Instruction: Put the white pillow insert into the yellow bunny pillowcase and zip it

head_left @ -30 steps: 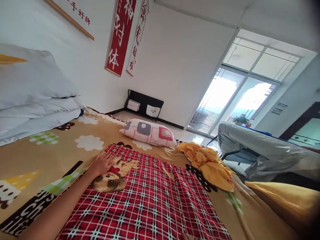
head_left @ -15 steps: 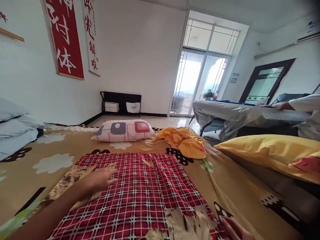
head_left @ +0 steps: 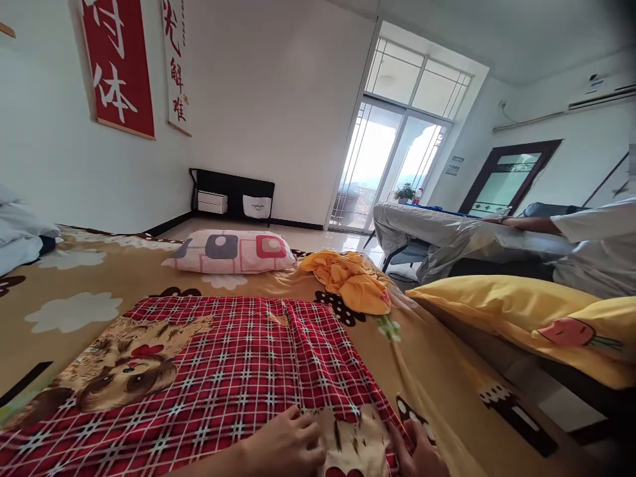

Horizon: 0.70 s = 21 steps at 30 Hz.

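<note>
A red plaid pillowcase (head_left: 238, 371) with printed dogs lies spread flat on the bed in front of me, a few creases running along its right part. My left hand (head_left: 291, 440) rests on its near part with the fingers curled against the fabric, beside the lower dog print. At the near right edge of the pillowcase is my right hand (head_left: 420, 454), its thumb and fingers closed on the border. The near end of the cloth runs out of view below.
Beyond the pillowcase lie a pink-and-white pillow (head_left: 231, 252) and a crumpled orange cloth (head_left: 350, 278) on the brown patterned bedsheet (head_left: 437, 371). A yellow pillow (head_left: 501, 301) is at right. Behind it, a person's arm (head_left: 539, 225) rests on a covered table (head_left: 447, 228).
My left hand has moved from the upper left dog print toward me and right, uncovering that dog's face. My right hand stays at the right edge. The view has shifted slightly right.
</note>
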{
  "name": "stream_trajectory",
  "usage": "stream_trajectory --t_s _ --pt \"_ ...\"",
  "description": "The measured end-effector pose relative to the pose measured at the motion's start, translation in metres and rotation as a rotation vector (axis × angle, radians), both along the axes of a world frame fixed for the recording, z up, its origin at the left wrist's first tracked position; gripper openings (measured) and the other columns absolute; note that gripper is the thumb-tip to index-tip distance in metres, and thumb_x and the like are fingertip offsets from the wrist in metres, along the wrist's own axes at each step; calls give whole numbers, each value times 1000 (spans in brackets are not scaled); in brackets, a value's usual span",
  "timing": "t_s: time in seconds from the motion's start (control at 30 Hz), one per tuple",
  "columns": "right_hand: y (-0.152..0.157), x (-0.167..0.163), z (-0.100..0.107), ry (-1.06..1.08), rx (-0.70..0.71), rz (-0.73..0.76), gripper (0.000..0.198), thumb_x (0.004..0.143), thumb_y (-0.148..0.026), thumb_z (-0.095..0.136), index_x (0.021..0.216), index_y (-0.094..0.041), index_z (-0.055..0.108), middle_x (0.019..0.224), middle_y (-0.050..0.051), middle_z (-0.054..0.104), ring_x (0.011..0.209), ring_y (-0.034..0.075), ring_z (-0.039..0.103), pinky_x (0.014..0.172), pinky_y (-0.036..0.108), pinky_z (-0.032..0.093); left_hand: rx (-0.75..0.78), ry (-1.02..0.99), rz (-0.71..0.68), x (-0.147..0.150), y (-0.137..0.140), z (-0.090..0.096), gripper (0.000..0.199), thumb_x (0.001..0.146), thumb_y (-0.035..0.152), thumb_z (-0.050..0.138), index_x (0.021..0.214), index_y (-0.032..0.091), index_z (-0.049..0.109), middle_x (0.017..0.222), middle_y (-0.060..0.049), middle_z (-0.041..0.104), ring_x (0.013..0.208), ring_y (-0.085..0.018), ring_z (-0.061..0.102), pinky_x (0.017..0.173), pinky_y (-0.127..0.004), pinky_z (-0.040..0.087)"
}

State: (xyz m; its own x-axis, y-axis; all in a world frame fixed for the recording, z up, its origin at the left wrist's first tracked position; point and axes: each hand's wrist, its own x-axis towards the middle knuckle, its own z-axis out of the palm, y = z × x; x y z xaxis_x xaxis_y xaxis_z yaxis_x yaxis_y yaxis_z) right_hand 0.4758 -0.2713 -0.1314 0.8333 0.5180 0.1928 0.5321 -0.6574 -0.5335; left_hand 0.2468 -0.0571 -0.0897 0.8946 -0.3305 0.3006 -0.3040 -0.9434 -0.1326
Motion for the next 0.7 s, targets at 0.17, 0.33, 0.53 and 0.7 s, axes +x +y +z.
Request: stream_trajectory --t_s 0.17,0.33,0.53,0.7 --pt "5 -7 5 -23 22 -33 42 78 -62 37 84 -26 57 67 6 70 65 28 68 60 37 50 -77 109 60 -4 4 2 20 87 33 58 102 20 59 104 -7 64 93 -20 59 81 -34 43" --pt "5 -11 10 -29 25 -10 42 79 -62 38 84 -26 57 62 5 67 65 28 67 60 36 47 -12 11 16 2 -2 7 10 90 25 53 91 18 60 90 -5 65 83 -19 58 71 -33 42" --pt "4 -12 14 44 33 15 40 79 -61 39 84 -26 58 60 3 66 62 26 66 58 35 47 -38 67 -4 -2 -3 17 11 90 24 53 89 16 62 89 -7 66 81 -18 58 67 -32 44" --pt "5 -10 12 21 53 -13 41 76 -64 41 81 -27 59 58 3 66 62 27 66 56 35 47 -392 243 103 0 10 27 5 80 17 57 77 16 61 81 -4 64 74 -15 57 65 -26 46"
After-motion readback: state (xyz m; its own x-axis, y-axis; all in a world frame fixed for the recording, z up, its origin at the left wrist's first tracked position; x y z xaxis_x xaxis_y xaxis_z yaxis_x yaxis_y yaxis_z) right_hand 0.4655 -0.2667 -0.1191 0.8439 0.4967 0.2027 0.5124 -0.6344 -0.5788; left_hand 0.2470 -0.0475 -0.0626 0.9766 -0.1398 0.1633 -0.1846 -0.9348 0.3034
